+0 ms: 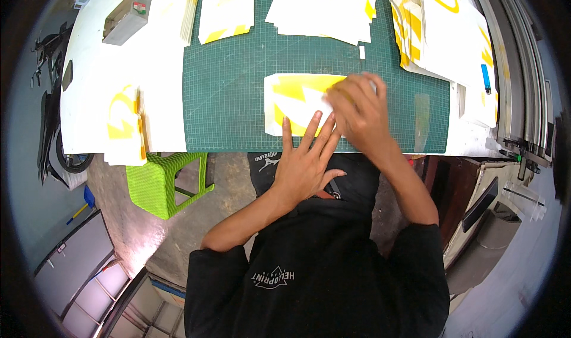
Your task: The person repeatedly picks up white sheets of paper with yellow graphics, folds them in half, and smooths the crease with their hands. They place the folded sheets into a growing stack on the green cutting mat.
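A yellow and white printed paper piece (290,90) lies flat on a green cutting mat (229,100), close to the table's front edge. My left hand (302,165) rests on its lower edge with the fingers spread, pressing nothing but the paper. Over the right end of the same piece, my right hand (363,113) is curled closed, its fingertips somewhat blurred. A pale bit shows between those fingers, too hidden to name. The hand covers the paper's right end. A small white piece (361,52) lies on the mat beyond my right hand.
Stacks of yellow and white prints (324,8) line the far side, with another pile (410,32) at right and one (125,124) at left. A grey tray (126,18) stands far left, a blue cutter-like object (486,78) far right. Below is a green stool (157,186).
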Motion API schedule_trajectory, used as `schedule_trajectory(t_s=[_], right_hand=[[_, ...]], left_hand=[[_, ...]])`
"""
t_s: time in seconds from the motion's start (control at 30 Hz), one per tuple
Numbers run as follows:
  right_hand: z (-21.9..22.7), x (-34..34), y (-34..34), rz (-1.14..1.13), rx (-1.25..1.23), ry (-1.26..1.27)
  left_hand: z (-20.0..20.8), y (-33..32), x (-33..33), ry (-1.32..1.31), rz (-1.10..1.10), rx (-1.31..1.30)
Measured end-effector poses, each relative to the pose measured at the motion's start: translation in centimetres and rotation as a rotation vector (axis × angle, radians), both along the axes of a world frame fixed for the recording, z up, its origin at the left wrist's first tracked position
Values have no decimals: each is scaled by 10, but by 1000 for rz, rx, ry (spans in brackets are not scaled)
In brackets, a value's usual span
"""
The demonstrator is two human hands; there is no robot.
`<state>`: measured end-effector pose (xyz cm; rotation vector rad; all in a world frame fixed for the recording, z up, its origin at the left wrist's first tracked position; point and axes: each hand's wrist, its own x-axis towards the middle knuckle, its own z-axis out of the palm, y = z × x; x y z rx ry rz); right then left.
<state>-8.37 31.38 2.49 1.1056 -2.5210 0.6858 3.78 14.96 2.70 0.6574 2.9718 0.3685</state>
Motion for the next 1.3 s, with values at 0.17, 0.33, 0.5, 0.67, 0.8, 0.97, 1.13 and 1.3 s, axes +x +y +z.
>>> schedule_trajectory(t_s=[0.17, 0.33, 0.5, 0.67, 0.8, 0.97, 1.13, 1.3], right_hand=[[12, 29, 8, 45, 141, -295], [9, 18, 13, 61, 163, -323], [10, 18, 12, 70, 183, -324], [9, 17, 10, 54, 179, -324], [9, 18, 10, 56, 191, -330], [10, 20, 10, 27, 221, -322], [26, 26, -32, -49, 191, -321], [2, 21, -8, -75, 267, -264]], left_hand=[[-4, 1, 1, -36, 11, 35], [3, 0, -2, -50, 23, 72], [0, -14, -3, 4, 177, 296], [7, -36, -29, 227, 84, 31], [14, -46, -48, 77, 90, 67], [15, -62, -61, 4, 107, 35], [11, -65, -61, -21, 98, -18], [9, -64, -59, -26, 116, 18]])
